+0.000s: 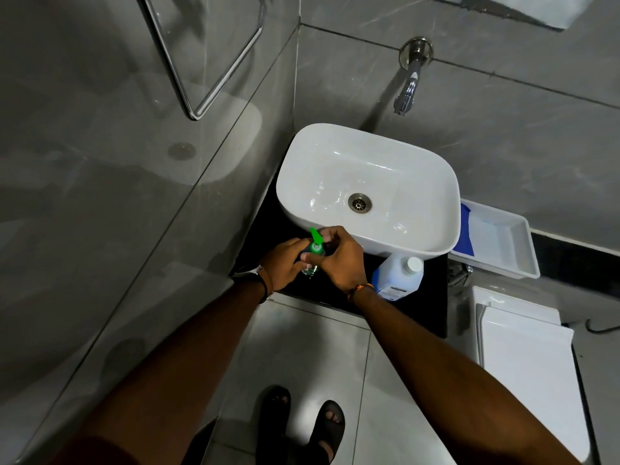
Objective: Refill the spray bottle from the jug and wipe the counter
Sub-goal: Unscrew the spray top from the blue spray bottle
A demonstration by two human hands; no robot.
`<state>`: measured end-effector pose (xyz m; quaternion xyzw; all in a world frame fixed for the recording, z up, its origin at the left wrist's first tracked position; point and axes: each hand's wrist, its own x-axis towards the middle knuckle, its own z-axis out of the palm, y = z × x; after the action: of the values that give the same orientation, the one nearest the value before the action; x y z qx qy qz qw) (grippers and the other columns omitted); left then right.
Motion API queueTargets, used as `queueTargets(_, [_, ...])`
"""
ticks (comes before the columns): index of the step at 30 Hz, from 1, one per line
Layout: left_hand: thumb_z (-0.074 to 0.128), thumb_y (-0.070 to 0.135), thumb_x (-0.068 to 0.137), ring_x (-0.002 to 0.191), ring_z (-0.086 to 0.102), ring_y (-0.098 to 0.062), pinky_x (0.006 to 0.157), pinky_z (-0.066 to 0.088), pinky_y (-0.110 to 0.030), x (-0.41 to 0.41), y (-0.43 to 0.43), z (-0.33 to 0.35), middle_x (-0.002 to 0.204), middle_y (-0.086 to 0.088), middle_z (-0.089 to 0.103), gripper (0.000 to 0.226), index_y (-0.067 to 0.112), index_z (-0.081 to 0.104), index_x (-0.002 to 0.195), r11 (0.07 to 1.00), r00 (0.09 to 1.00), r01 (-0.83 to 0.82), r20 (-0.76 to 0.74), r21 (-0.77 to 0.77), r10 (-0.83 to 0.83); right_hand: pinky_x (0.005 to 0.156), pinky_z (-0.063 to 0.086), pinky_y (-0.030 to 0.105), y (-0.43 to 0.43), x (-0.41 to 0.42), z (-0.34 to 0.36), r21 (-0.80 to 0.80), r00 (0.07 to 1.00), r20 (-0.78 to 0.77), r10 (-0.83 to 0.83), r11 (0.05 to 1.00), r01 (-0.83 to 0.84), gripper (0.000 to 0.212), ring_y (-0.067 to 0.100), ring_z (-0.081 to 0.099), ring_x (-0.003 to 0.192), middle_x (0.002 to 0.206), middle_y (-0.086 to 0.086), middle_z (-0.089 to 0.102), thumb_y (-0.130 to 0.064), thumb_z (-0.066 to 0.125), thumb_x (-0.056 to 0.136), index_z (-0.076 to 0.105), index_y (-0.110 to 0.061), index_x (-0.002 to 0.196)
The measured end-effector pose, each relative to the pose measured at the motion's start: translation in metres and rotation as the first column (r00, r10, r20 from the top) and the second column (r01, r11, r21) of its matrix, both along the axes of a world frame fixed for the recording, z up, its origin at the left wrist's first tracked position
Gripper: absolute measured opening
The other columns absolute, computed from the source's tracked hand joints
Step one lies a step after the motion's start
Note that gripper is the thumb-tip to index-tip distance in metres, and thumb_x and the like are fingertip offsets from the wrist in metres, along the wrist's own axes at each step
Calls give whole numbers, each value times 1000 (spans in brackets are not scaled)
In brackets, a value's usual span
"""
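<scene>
A small spray bottle [314, 247] with a bright green nozzle stands on the black counter [432, 297], just left of the white basin. My left hand [285, 261] wraps around its body from the left. My right hand [339, 260] grips its top from the right, fingers curled at the green head. Most of the bottle is hidden by both hands. A translucent jug [397, 276] with blue liquid, a white cap and a label stands on the counter, right of my right wrist.
A white vessel basin [365, 193] fills the counter's back, under a chrome wall tap [409, 85]. A white tray [503, 243] holding a blue cloth [466, 234] sits to the right. A white toilet cistern [526, 350] is lower right. A grey tiled wall stands close on the left.
</scene>
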<state>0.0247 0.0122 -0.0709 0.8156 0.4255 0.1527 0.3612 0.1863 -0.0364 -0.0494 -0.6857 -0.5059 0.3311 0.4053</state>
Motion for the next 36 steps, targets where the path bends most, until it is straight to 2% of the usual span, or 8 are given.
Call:
queueTargets(3, [68, 13, 90, 100, 63, -34, 84, 52, -39, 0, 0, -1, 110, -16, 64, 25, 2, 62, 112, 1000, 1000, -21, -1, -9, 21, 80, 58, 26, 3, 1, 0, -17, 999, 42, 18, 1000, -17, 37, 13, 71, 86, 92, 1, 76, -19, 92, 72, 73, -11, 103])
queueTargets(7, [67, 10, 90, 115, 61, -34, 98, 51, -38, 0, 1, 1, 127, -19, 63, 46, 4, 56, 135, 999, 999, -38, 7, -21, 38, 88, 57, 24, 1, 2, 0, -3, 996, 19, 89, 996, -89, 44, 3, 70, 97, 105, -1, 76, -2, 84, 73, 72, -12, 115])
queueTargets(10, [63, 8, 92, 111, 63, -35, 93, 52, -38, 0, -1, 1, 123, -19, 64, 41, 4, 58, 132, 1000, 1000, -23, 6, -11, 23, 83, 54, 19, -2, 0, -3, -11, 995, 80, 58, 998, -57, 49, 9, 67, 91, 101, 1, 71, -19, 95, 66, 70, -12, 108])
queueTargets(15, [67, 12, 91, 111, 62, -35, 94, 52, -44, -1, -1, 2, 122, -19, 62, 40, 3, 57, 129, 1000, 1000, -16, -11, -2, 16, 81, 49, 11, -3, 3, -6, -6, 995, 53, 83, 997, -83, 37, -11, 66, 83, 91, -10, 74, -5, 87, 74, 75, -15, 108])
queueTargets(20, [65, 7, 90, 103, 62, -36, 87, 50, -39, 1, -3, 1, 113, -21, 63, 32, 0, 60, 121, 1000, 1000, -11, -21, 15, 11, 79, 51, 13, -5, -2, -8, 23, 997, 79, -19, 1000, 17, 43, 8, 66, 88, 97, -1, 72, -28, 94, 68, 72, -15, 103])
queueTargets(26, [64, 8, 92, 108, 62, -33, 87, 47, -31, 1, 0, 2, 120, -18, 63, 36, 4, 58, 127, 1000, 1000, -11, -30, -10, 11, 91, 55, 19, -5, -1, -8, 55, 999, 42, 32, 998, -34, 47, 4, 69, 98, 106, -6, 75, -19, 89, 71, 71, -19, 114])
queueTargets(31, [67, 9, 89, 109, 63, -32, 90, 49, -31, 2, 1, 2, 121, -17, 64, 41, 6, 58, 129, 1000, 1000, -8, -24, -31, 7, 71, 49, 5, -4, -4, -14, 18, 997, 35, -68, 998, 67, 42, -6, 67, 76, 85, -12, 72, -32, 95, 68, 73, -17, 100])
queueTargets(36, [66, 12, 92, 110, 63, -32, 93, 52, -41, 0, 2, 4, 121, -17, 64, 36, 4, 59, 126, 1000, 1000, 15, -24, -27, -16, 76, 50, 10, -2, -1, -10, 62, 998, -16, -63, 996, 64, 30, -8, 63, 75, 83, -14, 71, -17, 90, 74, 76, -15, 101])
